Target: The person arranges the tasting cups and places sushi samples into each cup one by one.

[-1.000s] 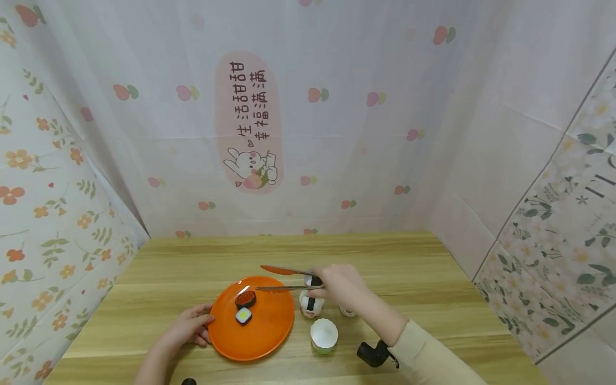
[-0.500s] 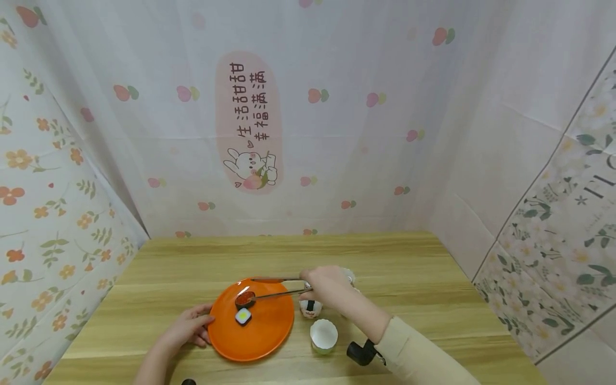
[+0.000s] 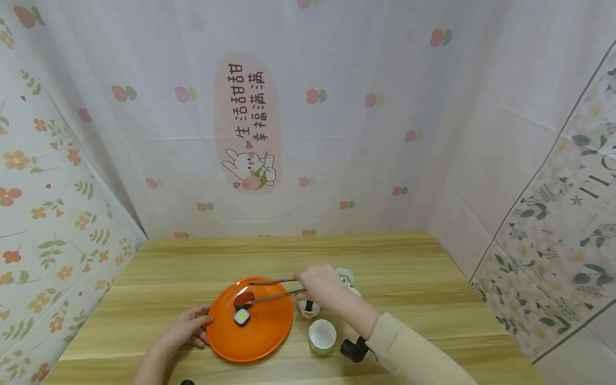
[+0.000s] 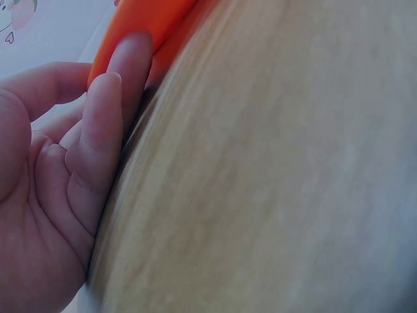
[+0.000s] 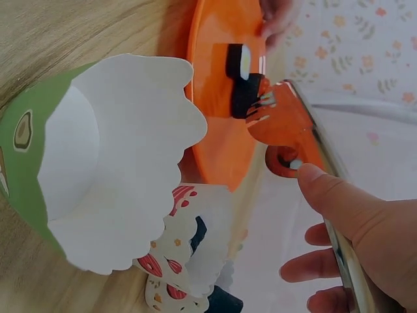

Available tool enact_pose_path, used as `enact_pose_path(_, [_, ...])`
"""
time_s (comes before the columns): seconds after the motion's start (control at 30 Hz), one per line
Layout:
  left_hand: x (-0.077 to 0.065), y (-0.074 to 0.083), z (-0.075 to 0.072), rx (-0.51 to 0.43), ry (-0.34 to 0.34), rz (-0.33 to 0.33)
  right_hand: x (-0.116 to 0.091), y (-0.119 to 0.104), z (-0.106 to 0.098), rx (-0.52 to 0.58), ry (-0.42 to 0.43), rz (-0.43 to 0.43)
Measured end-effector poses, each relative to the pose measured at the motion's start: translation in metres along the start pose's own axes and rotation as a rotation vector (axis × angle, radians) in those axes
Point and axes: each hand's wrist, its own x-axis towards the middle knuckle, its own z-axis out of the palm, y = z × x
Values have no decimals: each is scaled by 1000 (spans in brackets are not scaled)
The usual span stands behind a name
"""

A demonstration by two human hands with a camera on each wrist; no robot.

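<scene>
An orange plate (image 3: 262, 337) lies on the table, carrying a red-topped toy sushi piece (image 3: 244, 299) and a white toy roll with a yellow centre (image 3: 241, 317). My left hand (image 3: 185, 332) pinches the plate's left rim, thumb on its edge. Shiny metal tongs (image 3: 279, 295) are gripped in my right hand (image 3: 320, 286), their arms spread over the plate. One tip is at the right side of the red-topped piece; the other hangs near the far rim. In the right wrist view the tongs (image 5: 290, 117) show a fork-like end close to the dark side of that piece.
Right of the plate stand a green paper cup (image 3: 322, 336), white inside, and a patterned paper cup (image 3: 309, 309) with something dark in it. More cups (image 3: 344, 276) are partly hidden behind my right hand. A black device (image 3: 354, 350) hangs by my right wrist.
My right hand has moved left with the tongs, one tip reaching the red-topped sushi piece from over the plate. My left hand and the plate have stayed put; the view shifts slightly.
</scene>
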Motion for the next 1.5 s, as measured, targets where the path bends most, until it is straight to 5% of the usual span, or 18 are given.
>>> enact_pose_path(0.87, [-1,1,0,-7,-17,-1,19,-24,11,-135,-115,53])
enact_pose_path(1.5, [-2,4,1,-3,-21,17,28,-33,14,-160,-109,48])
